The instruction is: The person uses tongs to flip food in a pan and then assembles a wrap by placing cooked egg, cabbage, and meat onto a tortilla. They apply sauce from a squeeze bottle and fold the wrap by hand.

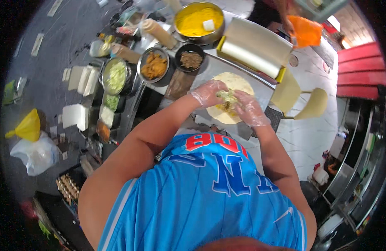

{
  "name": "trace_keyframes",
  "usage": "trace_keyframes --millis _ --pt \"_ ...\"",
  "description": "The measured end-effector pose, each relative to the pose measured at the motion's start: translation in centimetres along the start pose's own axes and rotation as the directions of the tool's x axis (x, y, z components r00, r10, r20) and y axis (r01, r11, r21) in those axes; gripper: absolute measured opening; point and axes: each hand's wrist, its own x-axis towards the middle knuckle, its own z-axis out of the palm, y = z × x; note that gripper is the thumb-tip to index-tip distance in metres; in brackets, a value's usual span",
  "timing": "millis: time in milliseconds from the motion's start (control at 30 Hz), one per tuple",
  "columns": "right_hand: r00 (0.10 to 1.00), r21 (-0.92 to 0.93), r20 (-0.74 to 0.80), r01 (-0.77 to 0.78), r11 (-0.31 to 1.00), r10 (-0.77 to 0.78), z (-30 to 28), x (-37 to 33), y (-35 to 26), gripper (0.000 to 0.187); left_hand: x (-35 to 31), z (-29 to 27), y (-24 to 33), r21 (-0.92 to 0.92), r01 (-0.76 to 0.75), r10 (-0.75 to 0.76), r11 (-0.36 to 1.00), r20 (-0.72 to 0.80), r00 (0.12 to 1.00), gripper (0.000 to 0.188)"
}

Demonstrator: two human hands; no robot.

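both gloved hands, left hand (207,93) and right hand (250,108), curl loosely on the filling (226,99) at the middle of the flat tortilla (236,81); its edges lie free on the tray (209,67).

Gloved fingers (226,95) hide the tortilla's (239,83) filling; the far person's (268,12) body is cut off.

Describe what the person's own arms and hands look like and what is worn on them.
Both the left hand and right hand wear thin, clear, crinkled disposable gloves reaching to the wrists. Forearms and upper arms are bare, without sleeves; the bright blue jersey is sleeveless.
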Motion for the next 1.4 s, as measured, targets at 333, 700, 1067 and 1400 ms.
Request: trace_keyframes --millis 333,700,1067,1400 --pt "0.913 0.028 -0.13 -0.385 0.922 0.386 -1.9 -2.7 -2.1 0.022 -12.6 -11.0 -4.1 -0.266 0.447 -0.496 0.854 -0.152 0.855 0.029" --pt "0.844 -0.004 0.049 -0.535 0.845 0.535 -1.0 7.6 -10.4 0.024 -16.8 -15.8 -11.2 -0.356 0.453 -0.521 0.817 -0.121 0.845 0.027" --pt "0.952 -0.488 0.125 -0.187 0.853 0.28 8.4 29.4 -13.2 0.046 -20.6 -20.8 -15.1 -0.438 0.372 -0.446 0.818 -0.077 0.892 0.022" --pt "0.909 -0.71 0.255 -0.054 0.702 0.329 12.1 34.2 -11.9 0.029 -24.3 -22.4 -19.0 -0.639 0.33 -0.483 0.695 -0.075 0.872 0.026"
